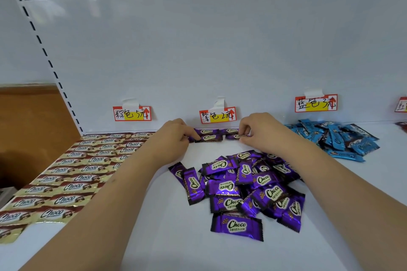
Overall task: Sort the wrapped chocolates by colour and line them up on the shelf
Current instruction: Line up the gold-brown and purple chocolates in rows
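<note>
While white metal shelf (154,248) carries three colour groups, we see brown-and-gold wrapped chocolates (72,174) already in neat rows at left, blue wrapped chocolates (339,138) heaped at right. Loose pile of purple foil-wrapped chocolates (244,187) lies centre front. We judge purple lining-up just begun: four purple pieces (209,137) at back wall under purple price label (218,115). Left hand (174,136) pinches one piece, right hand (257,131) pinches another. Next: release, fetch from pile.
</note>
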`<state>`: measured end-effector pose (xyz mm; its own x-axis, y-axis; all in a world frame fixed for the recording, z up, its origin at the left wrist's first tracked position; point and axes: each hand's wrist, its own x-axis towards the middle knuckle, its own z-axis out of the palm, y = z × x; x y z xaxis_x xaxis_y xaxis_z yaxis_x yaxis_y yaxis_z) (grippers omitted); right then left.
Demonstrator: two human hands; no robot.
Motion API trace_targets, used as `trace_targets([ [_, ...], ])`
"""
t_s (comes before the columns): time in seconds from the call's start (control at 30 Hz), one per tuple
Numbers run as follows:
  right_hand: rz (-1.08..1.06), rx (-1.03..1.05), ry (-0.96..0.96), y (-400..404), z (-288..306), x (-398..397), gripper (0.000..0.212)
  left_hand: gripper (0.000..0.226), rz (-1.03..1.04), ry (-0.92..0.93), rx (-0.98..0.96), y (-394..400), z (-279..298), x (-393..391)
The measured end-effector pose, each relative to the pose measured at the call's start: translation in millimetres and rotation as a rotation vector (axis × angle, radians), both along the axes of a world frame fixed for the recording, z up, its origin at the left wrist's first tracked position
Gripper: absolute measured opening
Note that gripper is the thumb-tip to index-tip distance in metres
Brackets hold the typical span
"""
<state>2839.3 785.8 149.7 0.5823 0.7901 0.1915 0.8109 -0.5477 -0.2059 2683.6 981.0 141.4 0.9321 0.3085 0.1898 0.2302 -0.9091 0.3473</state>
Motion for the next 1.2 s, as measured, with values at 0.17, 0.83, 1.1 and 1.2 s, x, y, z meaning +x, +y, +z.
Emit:
trace_targets([
  [0.17, 0.026, 0.063, 0.019, 3.1, -2.0, -4.0, 0.016, 0.042, 0.0, 0.005, 0.014, -1.1, 0.7, 0.3],
  [0.83, 0.314, -0.037, 0.071, 9.9, -0.3, -24.0, 0.035, 0.044, 0.12, 0.046, 0.019, -6.8, 12.1, -8.6],
  [1.1, 0.35, 0.13, 0.444, 3.1, 25.2, -43.8, 0.019, 0.023, 0.015, 0.394, -0.072, -16.1, 50.1, -34.4],
  [1.2, 0.422, -0.082, 0.529, 1.7, 30.8, -51.5, 0.023, 0.04, -0.084, 0.624, -0.074, -29.0, 64.9, -44.0],
])
